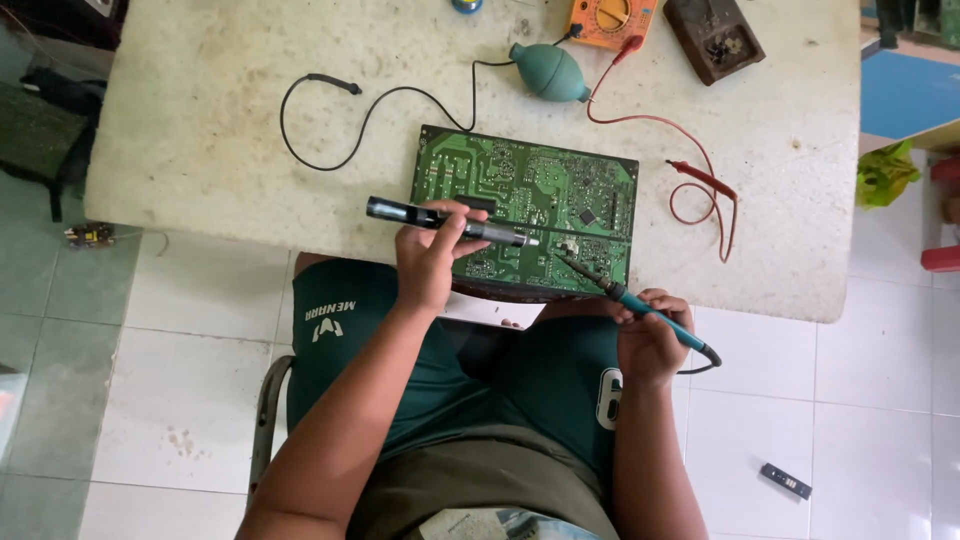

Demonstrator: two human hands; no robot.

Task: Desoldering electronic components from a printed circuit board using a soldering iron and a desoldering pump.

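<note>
A green circuit board [530, 190] lies solder side up at the near edge of a worn white table [200, 120]. My left hand [428, 258] grips a dark pen-shaped suction tool [440, 220], held level with its tip over the board's lower middle. My right hand [650, 335] holds a teal-handled soldering iron [640, 305]; its metal tip touches the board close to the suction tool's tip. Both tips meet near a white patch on the board.
A teal rubber blower bulb [550, 72], an orange multimeter [610, 20] with red probe leads [700, 180] and a black lead [330, 110], and a brown box [715, 38] lie on the table. A small black object [785, 481] is on the tiled floor.
</note>
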